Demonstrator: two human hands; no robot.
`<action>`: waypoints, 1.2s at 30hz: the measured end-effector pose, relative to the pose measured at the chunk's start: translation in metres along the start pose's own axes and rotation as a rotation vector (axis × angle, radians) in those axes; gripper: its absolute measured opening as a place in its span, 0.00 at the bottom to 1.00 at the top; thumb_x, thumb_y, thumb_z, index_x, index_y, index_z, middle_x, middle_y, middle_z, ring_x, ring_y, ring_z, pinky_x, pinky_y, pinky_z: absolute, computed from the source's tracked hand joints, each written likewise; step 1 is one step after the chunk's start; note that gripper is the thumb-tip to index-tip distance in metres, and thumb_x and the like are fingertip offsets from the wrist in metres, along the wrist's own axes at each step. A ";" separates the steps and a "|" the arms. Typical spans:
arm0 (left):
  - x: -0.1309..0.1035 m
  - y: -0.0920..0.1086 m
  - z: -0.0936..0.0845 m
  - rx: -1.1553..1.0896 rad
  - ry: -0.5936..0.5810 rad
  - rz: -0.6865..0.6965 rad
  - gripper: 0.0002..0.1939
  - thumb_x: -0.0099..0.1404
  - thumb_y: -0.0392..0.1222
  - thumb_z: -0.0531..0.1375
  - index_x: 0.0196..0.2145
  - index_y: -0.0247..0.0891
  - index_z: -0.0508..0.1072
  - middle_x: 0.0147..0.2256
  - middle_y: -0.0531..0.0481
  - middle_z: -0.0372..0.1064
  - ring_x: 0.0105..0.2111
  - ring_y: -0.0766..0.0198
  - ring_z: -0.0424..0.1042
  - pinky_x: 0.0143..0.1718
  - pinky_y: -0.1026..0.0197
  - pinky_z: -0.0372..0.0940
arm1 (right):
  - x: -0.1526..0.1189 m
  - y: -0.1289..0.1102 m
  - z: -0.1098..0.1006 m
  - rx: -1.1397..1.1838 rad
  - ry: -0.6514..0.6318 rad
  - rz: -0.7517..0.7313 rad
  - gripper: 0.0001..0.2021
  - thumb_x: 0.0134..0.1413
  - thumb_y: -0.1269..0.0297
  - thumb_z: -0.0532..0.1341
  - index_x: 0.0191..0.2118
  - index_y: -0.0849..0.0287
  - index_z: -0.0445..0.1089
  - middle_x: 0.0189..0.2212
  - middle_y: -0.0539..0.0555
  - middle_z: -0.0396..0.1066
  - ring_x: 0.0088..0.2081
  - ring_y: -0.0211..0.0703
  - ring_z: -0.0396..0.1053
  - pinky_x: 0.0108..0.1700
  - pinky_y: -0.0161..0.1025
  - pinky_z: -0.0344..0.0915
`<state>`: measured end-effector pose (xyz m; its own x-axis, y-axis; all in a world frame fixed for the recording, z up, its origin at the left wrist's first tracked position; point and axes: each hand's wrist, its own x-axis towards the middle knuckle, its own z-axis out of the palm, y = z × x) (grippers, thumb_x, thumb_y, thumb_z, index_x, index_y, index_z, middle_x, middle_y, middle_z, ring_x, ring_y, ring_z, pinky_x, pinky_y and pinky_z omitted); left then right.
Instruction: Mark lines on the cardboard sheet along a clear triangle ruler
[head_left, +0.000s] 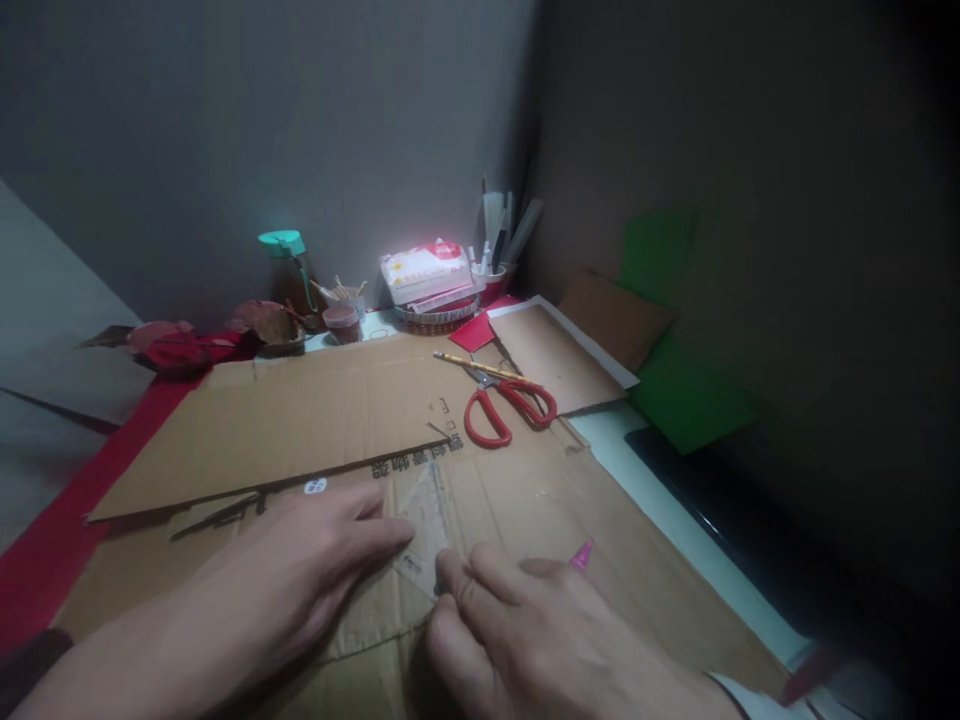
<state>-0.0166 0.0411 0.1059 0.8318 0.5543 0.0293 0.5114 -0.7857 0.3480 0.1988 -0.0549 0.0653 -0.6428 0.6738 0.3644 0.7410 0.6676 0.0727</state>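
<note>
A clear triangular set square (426,515) lies on a piece of brown cardboard (375,615) in front of me. From the left, my left hand (337,530) presses down on it, the thumb on its edge and the other fingers partly hidden. My right hand (510,620) is closed at the set square's right edge, with fingertips pinched near its lower corner. Something small and dark shows there, too little to name. A pink pointed end (581,555) sticks out behind the right knuckles; I cannot tell whether this hand holds it.
Red-handled scissors (489,420) and a pencil (487,368) lie beyond my hands on a large cardboard sheet (300,415). Farther back are a tissue pack (426,270) on a basket, a pen cup (491,285), a teal-lidded bottle (289,270) and small cups. Green paper (690,405) is at the right.
</note>
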 end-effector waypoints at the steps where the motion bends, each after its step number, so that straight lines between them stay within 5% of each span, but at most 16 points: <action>1: -0.002 0.002 0.001 0.025 -0.003 0.004 0.19 0.71 0.39 0.47 0.48 0.51 0.75 0.36 0.51 0.71 0.31 0.63 0.71 0.31 0.62 0.65 | 0.002 0.000 -0.002 0.013 0.003 -0.001 0.07 0.55 0.76 0.55 0.33 0.56 0.66 0.29 0.52 0.73 0.26 0.44 0.68 0.17 0.42 0.50; 11: -0.012 0.007 0.008 0.013 0.063 0.016 0.16 0.73 0.38 0.47 0.47 0.47 0.74 0.38 0.49 0.71 0.34 0.61 0.71 0.33 0.60 0.64 | -0.004 0.005 -0.033 0.047 -0.003 0.067 0.05 0.59 0.73 0.57 0.39 0.58 0.68 0.34 0.53 0.76 0.29 0.44 0.69 0.19 0.42 0.52; 15: -0.018 0.021 0.004 -0.055 0.249 -0.017 0.11 0.75 0.46 0.52 0.46 0.52 0.73 0.38 0.53 0.72 0.35 0.63 0.72 0.33 0.63 0.65 | -0.003 0.008 -0.063 0.566 0.024 0.427 0.08 0.68 0.65 0.54 0.36 0.54 0.67 0.28 0.47 0.69 0.28 0.38 0.67 0.27 0.34 0.62; 19: -0.017 0.052 -0.001 -0.523 0.376 -0.199 0.10 0.68 0.59 0.62 0.43 0.57 0.73 0.37 0.60 0.73 0.36 0.64 0.73 0.37 0.63 0.67 | 0.009 0.006 -0.074 1.086 0.075 0.635 0.15 0.68 0.51 0.54 0.33 0.54 0.66 0.27 0.47 0.64 0.30 0.39 0.64 0.31 0.35 0.62; 23: -0.011 0.075 -0.004 -0.843 0.368 -0.233 0.10 0.65 0.55 0.64 0.40 0.51 0.72 0.35 0.58 0.72 0.34 0.66 0.71 0.32 0.66 0.66 | 0.023 0.000 -0.069 1.273 0.195 0.636 0.15 0.64 0.49 0.59 0.34 0.55 0.68 0.31 0.50 0.66 0.34 0.42 0.65 0.37 0.38 0.64; 30: -0.012 0.083 0.006 -0.832 0.601 -0.268 0.14 0.68 0.62 0.60 0.48 0.60 0.68 0.40 0.60 0.71 0.41 0.67 0.72 0.44 0.67 0.68 | 0.025 -0.008 -0.068 1.419 0.253 0.629 0.12 0.64 0.52 0.62 0.41 0.55 0.65 0.32 0.48 0.65 0.33 0.38 0.65 0.36 0.35 0.62; 33: -0.015 0.087 0.003 -0.793 0.572 -0.323 0.15 0.66 0.62 0.62 0.47 0.60 0.72 0.37 0.58 0.70 0.37 0.66 0.69 0.39 0.65 0.66 | 0.018 -0.002 -0.069 1.430 0.326 0.607 0.12 0.63 0.53 0.62 0.44 0.55 0.65 0.32 0.48 0.65 0.31 0.38 0.62 0.34 0.35 0.61; 36: -0.014 0.088 -0.003 -1.013 0.500 -0.291 0.14 0.64 0.60 0.66 0.41 0.53 0.75 0.31 0.57 0.68 0.30 0.68 0.64 0.33 0.66 0.62 | 0.009 0.006 -0.071 1.415 0.496 0.537 0.15 0.66 0.51 0.56 0.33 0.55 0.68 0.30 0.51 0.65 0.34 0.43 0.64 0.38 0.39 0.64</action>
<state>0.0162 -0.0353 0.1390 0.4180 0.9014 0.1125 0.0747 -0.1575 0.9847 0.2114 -0.0670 0.1351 -0.0442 0.9408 0.3359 -0.1017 0.3303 -0.9384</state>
